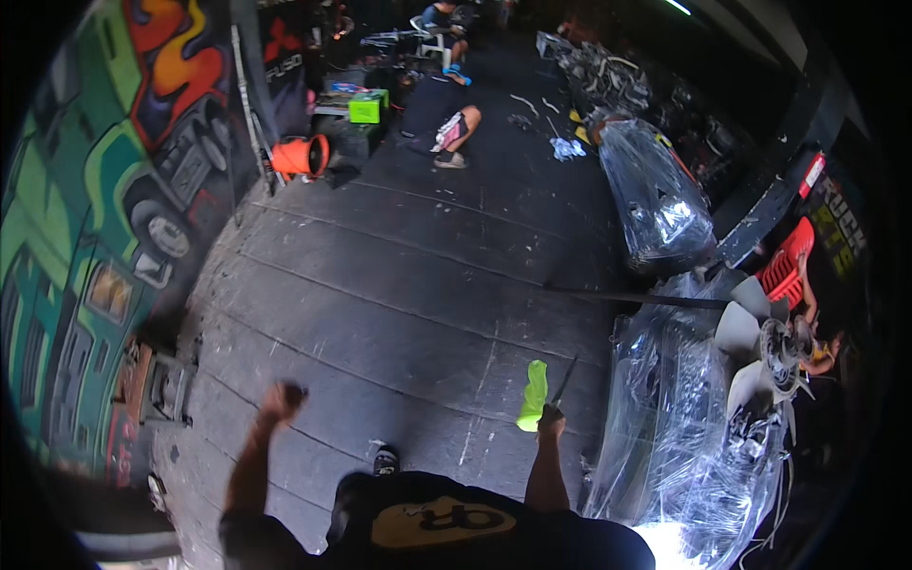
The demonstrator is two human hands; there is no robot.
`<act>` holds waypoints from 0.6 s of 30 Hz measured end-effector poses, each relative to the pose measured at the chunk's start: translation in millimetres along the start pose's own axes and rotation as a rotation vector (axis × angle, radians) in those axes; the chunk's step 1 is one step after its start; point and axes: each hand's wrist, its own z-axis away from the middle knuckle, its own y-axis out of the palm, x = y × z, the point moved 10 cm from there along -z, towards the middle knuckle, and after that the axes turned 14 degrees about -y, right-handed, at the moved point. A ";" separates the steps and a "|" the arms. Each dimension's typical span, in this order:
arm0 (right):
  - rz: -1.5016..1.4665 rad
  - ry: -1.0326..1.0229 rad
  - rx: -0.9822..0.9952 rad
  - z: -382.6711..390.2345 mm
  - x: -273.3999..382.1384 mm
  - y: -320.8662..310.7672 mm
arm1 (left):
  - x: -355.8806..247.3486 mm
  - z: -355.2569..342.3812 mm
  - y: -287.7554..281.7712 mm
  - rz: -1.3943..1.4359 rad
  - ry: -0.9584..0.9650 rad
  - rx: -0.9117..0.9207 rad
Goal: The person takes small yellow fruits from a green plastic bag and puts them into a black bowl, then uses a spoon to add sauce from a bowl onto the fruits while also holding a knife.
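Note:
Low in the head view, my left hand (283,404) is raised over the dark floor, blurred, its fingers curled; I cannot tell whether anything is inside them. My right hand (549,425) is closed on a long, thin, dark tool (562,385) that points up and away from me. A lime-green cloth (532,385) shows just left of that hand; whether I grip it too is unclear. My shoe (386,460) shows between my arms. Plastic-wrapped parts (651,408), with metal fan blades (736,332) beside them, lie to my right.
A person (427,114) crouches ahead; another (439,28) sits farther back. An orange cone-like object (294,157) and metal stand (166,385) line the painted left wall. Right are another wrapped bundle (646,180), a long dark bar (636,298), red chairs (779,266) and people's arms (812,304).

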 end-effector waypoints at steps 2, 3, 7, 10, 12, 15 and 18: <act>0.091 -0.116 0.124 -18.7 54.6 46.9 | 107.6 17.5 57.8 0.268 -0.654 0.157; 0.304 -0.233 0.138 -65.6 19.9 31.3 | 113.0 -11.1 117.7 0.361 -0.751 0.264; -0.293 0.035 -0.313 -155.2 6.1 53.8 | 79.6 -149.9 162.2 0.419 -0.931 0.373; -0.633 0.519 -0.360 -159.9 83.2 155.6 | 61.7 -239.7 77.9 0.315 -1.049 0.266; -0.371 0.685 -0.352 -205.3 27.6 94.7 | -1.1 -367.6 97.8 0.284 -0.943 0.385; 0.021 0.546 -0.203 -317.3 41.6 62.4 | -108.6 -588.8 80.6 0.276 -0.737 0.418; -0.179 0.424 -0.418 -405.7 173.9 109.3 | -288.9 -826.1 -41.0 0.204 -0.531 0.275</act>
